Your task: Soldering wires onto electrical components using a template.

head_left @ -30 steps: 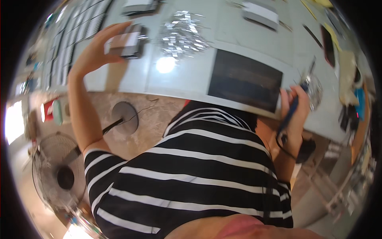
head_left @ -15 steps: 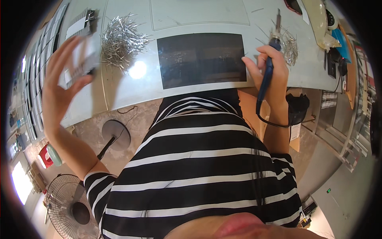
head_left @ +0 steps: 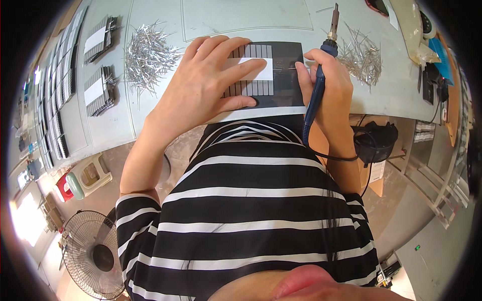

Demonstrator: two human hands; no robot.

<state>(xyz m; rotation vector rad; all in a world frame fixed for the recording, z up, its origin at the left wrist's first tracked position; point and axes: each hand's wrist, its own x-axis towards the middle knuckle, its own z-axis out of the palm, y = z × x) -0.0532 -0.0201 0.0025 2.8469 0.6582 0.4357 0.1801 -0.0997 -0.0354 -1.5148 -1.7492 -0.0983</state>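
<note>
My left hand [head_left: 206,75] spans a small panel of dark grey strips [head_left: 260,89] with a white band across its middle. Thumb and fingers grip its near and far edges as it lies on a black mat [head_left: 288,93] before me. My right hand [head_left: 334,88] is wrapped round a soldering iron [head_left: 316,88] with a blue handle, its metal tip pointing away. A thin metal pin [head_left: 287,68] shows between the right thumb and the panel; whether the thumb and finger pinch it is hard to make out.
Left of the mat lies a heap of silvery pins [head_left: 148,57]; a second heap [head_left: 362,57] is beyond my right hand. Two stacks of similar panels [head_left: 95,42] [head_left: 95,95] sit further left, near long rows of strips [head_left: 57,85]. A fan [head_left: 95,256] stands lower left.
My left hand has come right from beside the left stacks to the mat, bringing the panel with it. My right hand, still gripping the soldering iron, has shifted slightly left.
</note>
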